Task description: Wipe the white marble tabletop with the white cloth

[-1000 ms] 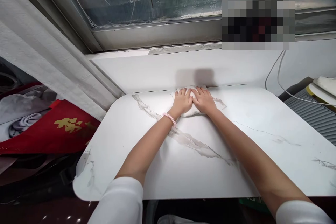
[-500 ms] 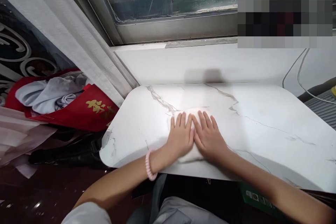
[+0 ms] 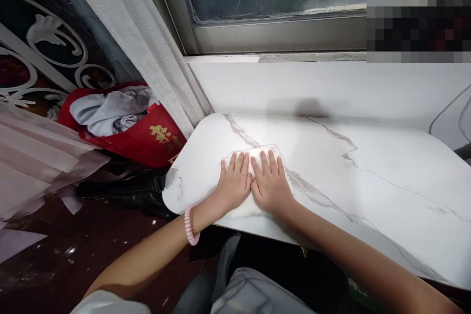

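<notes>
Beneath both palms lies a white cloth, flat on a white marble-patterned table. My left hand rests on the cloth's left half, fingers stretched forward and slightly apart. A pink coiled band circles that wrist. On the right half, my right hand presses flat with its fingers spread. The two thumbs touch or nearly touch at the middle. Much of the cloth is hidden under the hands; its far edge and near edge show.
A window frame rises behind the table. At left, a pale curtain hangs beside a red bag stuffed with grey fabric. A black bag lies below it. Thin cables hang at the right.
Both hands have slid left along the table with the cloth under them, toward the rounded left end. The camera view has turned left.
</notes>
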### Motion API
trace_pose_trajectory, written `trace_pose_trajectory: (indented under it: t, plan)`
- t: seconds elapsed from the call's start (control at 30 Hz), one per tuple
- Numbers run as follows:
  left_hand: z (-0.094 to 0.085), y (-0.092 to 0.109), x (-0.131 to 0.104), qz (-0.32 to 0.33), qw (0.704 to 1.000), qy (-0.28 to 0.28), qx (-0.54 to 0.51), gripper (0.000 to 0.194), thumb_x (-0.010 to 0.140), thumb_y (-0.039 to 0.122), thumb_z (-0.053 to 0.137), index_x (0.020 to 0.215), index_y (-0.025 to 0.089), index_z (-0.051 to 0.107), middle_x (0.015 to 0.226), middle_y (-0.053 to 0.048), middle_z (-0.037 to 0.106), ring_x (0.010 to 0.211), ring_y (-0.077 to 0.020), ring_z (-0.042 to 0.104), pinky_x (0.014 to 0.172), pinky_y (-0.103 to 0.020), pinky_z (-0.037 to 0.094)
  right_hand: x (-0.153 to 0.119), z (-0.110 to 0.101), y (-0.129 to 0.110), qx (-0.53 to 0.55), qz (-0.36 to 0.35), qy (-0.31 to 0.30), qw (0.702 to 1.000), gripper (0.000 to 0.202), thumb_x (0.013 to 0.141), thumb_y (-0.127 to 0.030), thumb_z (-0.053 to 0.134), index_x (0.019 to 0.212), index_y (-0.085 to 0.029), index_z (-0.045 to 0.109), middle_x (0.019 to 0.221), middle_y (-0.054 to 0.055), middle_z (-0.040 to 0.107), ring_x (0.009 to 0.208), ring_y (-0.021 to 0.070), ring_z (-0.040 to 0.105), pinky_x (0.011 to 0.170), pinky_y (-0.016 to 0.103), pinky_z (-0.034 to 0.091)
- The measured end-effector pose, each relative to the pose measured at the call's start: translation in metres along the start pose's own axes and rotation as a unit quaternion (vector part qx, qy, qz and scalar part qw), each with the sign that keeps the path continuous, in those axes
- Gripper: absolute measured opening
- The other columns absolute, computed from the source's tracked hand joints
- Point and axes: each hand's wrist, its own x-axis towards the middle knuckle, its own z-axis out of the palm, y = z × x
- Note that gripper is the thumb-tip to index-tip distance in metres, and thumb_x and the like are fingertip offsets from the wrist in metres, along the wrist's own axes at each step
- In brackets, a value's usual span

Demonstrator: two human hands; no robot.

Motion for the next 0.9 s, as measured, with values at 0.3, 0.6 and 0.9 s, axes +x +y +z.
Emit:
trace_pose_trajectory:
  t: [0.3,0.6,0.9]
  plan:
    - [-0.014,-0.081,0.133,-0.026,0.999,0.028,-0.036,0.055,0.096,0.028,0.026,0.15,0.016,0.028,0.157,-0.011,0.03,0.145,-0.0251,0.023,0.117,-0.057,0.015,0.152,0.032,0.031,0.119,0.04,0.029,0.992,0.049,0.091,-0.023,0.036,0.134,-0.013,0.056,0.146,0.011,0.048,0.139,0.0286,0.035,0.115,0.046,0.023]
    - [-0.014,-0.109,0.186,-0.004,0.996,0.078,-0.042,0.051,0.097,0.026,0.027,0.147,0.018,0.036,0.152,-0.008,0.039,0.141,-0.0223,0.03,0.117,-0.052,0.02,0.211,0.048,0.035,0.084,0.07,0.045,0.993,0.049,0.091,-0.026,0.037,0.135,-0.017,0.055,0.147,0.011,0.047,0.137,0.0293,0.034,0.113,0.05,0.022]
    - [-0.018,-0.141,0.153,-0.049,0.996,0.072,0.0,0.05,0.1,0.026,0.025,0.148,0.017,0.033,0.154,-0.01,0.037,0.142,-0.0252,0.03,0.115,-0.052,0.023,0.216,0.051,-0.011,0.063,0.04,-0.007,0.997,0.054,0.094,-0.026,0.029,0.145,-0.016,0.042,0.155,0.013,0.034,0.143,0.0301,0.026,0.113,0.055,0.016]
